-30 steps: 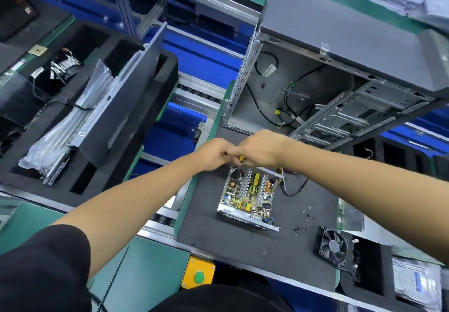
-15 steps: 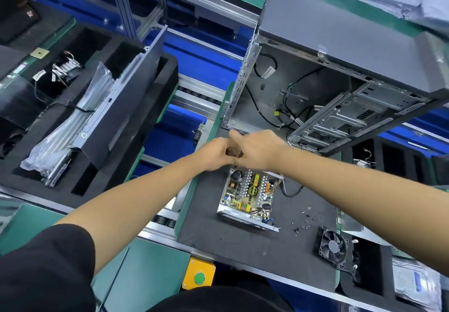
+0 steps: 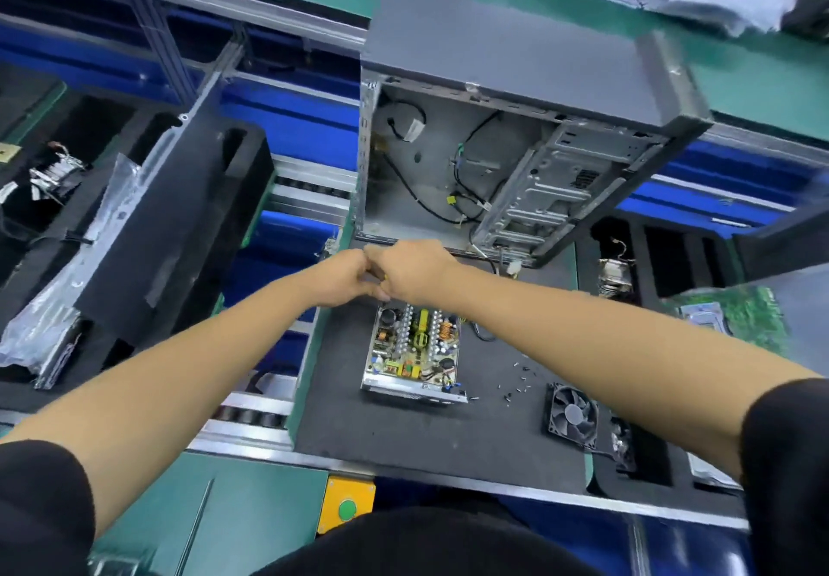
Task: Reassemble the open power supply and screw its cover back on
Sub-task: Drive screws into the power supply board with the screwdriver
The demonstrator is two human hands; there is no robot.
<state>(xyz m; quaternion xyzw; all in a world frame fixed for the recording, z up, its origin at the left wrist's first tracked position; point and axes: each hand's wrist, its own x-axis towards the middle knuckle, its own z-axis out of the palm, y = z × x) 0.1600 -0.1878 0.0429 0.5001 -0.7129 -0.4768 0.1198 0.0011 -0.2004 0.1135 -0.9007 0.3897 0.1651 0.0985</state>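
Note:
The open power supply lies on the black mat, its circuit board, coils and capacitors bare. My left hand and my right hand meet just above its far end, fingers curled and knuckles touching. They hide whatever is pinched between them; earlier a small yellow thing showed there. Several loose black screws are scattered on the mat to the right of the supply. A black fan lies at the mat's right edge.
An open grey computer case stands right behind my hands, with cables inside. A black foam tray with a leaning panel and bagged parts is on the left. A yellow box with a green button sits at the bench's front edge.
Both hands have stayed together over the supply's far end. The yellow bit seen between them a second ago is hidden now. The camera has shifted and the view is blurred.

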